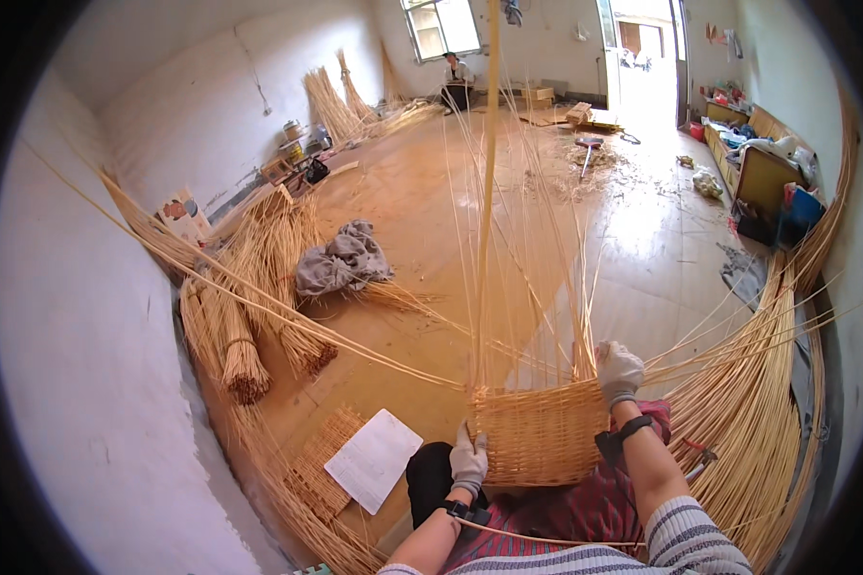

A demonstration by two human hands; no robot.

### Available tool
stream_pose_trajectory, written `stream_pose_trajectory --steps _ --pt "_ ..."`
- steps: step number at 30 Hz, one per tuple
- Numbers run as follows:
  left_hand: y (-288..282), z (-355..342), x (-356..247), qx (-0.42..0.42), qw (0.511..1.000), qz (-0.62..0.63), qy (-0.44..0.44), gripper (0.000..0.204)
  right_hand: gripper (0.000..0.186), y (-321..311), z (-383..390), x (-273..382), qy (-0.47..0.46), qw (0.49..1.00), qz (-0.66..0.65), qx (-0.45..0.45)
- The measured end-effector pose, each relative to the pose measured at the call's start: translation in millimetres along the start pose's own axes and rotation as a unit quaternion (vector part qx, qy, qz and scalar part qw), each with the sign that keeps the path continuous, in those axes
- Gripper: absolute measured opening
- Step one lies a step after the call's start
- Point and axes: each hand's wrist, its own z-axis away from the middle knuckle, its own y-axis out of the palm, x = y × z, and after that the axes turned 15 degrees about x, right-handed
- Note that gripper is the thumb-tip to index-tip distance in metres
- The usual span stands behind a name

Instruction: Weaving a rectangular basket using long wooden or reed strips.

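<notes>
Over our lap [547, 513], a golden, close-woven wicker panel [540, 433] sprouts long stakes [582, 358] on top. Our left hand [468, 460] grips its left edge; our right hand [620, 372] clenches by its upper-right corner, on what we cannot tell.

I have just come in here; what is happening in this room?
A person's gloved left hand holds the left edge of a woven panel. The gloved right hand is closed at the panel's upper right corner; what it pinches is hard to see. Long unwoven strands rise from the top edge. Tied bundles lie to the left, and a white sheet partly covers another woven piece. Another person sits in the background.
</notes>
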Motion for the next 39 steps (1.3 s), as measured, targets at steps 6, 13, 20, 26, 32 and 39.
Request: stream_pose_trajectory --steps 6,13,20,26,32,39 --pt "-4.9 2.2 -4.0 -0.007 1.000 0.007 0.025 0.055 0.038 1.3 0.8 -0.4 0.007 1.000 0.003 -0.001" --pt "0.0 0.8 0.7 -0.020 0.999 0.017 0.043 0.054 0.044 0.7 3.3 -0.2 -0.012 1.000 -0.006 -0.021" --pt "-1.7 1.8 -2.1 -0.012 0.999 0.012 0.035 0.056 0.044 -3.3 2.7 2.6 0.019 0.999 0.023 0.022" --pt "-0.8 1.4 -0.3 -0.018 0.999 0.009 0.029 0.055 0.044 -2.5 3.8 1.7 -0.003 1.000 -0.017 -0.014" --pt "0.3 -0.2 2.7 -0.015 0.999 0.000 0.037 0.056 0.043 1.3 2.0 0.4 0.000 1.000 0.018 -0.003" --pt "1.2 -0.9 3.1 0.007 1.000 -0.005 -0.011 0.053 0.043 0.1 2.9 1.6 -0.006 1.000 0.010 -0.017"
